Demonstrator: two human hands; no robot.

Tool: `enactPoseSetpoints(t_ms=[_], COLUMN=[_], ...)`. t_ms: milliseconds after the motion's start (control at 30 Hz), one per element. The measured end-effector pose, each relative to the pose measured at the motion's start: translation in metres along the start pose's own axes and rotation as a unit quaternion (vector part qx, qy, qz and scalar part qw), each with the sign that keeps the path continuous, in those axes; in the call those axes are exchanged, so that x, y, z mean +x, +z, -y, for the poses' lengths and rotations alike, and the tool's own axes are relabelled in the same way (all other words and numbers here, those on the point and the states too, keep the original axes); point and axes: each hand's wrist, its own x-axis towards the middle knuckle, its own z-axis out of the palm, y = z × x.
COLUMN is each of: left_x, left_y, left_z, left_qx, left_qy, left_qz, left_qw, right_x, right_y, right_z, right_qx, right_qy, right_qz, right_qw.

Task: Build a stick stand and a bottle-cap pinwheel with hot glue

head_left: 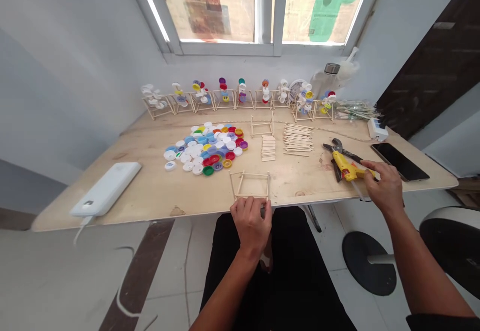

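Glue gun (344,166) — pointing forward-left, axis diagonal

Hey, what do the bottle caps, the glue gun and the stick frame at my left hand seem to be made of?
Bottle caps: probably smooth plastic, given their solid bright colors and raised rims. Glue gun: likely hard plastic, with a molded-looking yellow body. Stick frame: apparently unpainted wood or bamboo, pale and matte.

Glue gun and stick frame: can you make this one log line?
left hand: holding near stick frame; right hand: grasping yellow glue gun; also there: bottle caps
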Motion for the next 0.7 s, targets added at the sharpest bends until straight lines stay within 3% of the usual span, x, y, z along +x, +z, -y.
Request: enactPoseSetpoints(t_ms=[133,333,567,700], left_x=[0.0,-0.001,-0.002,-0.002], left_y=[0.0,0.001,0.002,0.003], left_z=[-0.001,-0.002,-0.002,-0.002], left_qx=[0.003,0.003,0.0,-0.002], left_qy=[-0.002,-0.018,-0.028,-0.028], left_qz=[0.001,0.007,0.002,-0.003], left_qw=[1.0,1.0,1.0,1.0], right_x=[0.002,0.015,0.025,0.026], right_y=[0.001,0.004,0.01,0.009], right_z=[-0.019,-0.021,-0.026,-0.022], right_qx=[-0.073,-0.138,-0.12,-0.065], right_qy=[-0.072,-0.116,-0.107,-0.054], right_qz=[0.114,0.26,0.317,0.313], right_qw=[0.988,0.949,0.935,0.946])
